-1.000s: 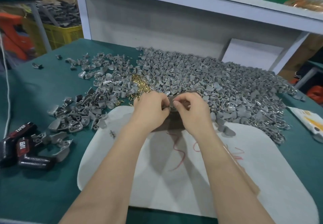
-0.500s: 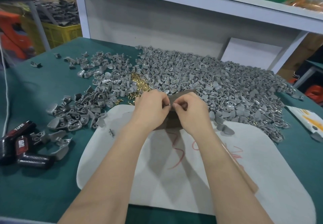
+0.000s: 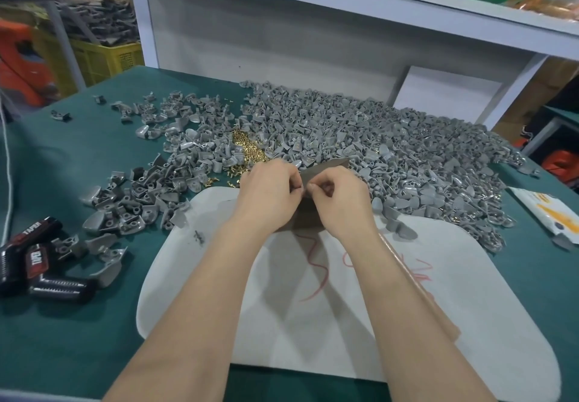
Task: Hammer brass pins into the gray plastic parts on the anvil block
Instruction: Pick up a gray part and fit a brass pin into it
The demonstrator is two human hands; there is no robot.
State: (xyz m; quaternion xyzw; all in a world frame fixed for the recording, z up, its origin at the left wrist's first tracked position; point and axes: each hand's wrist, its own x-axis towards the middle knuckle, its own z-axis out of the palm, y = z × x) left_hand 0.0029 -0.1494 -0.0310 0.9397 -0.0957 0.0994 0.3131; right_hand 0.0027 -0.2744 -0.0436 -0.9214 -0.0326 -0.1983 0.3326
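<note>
Over brown block, left hand and right hand meet, likely seating a pin; each grip curled to a pinch, contents too small to tell. Heaps of gray parts and brass pins just beyond on tabletop, for reach

Left hand: fingers are curled, thumb and forefinger tips pinched together; what is pinched is hidden.
Right hand: curled likewise, its fingertips held just beside the left's.
Forearms: bare, extended from the near edge of the worktop, converging toward its middle.
</note>
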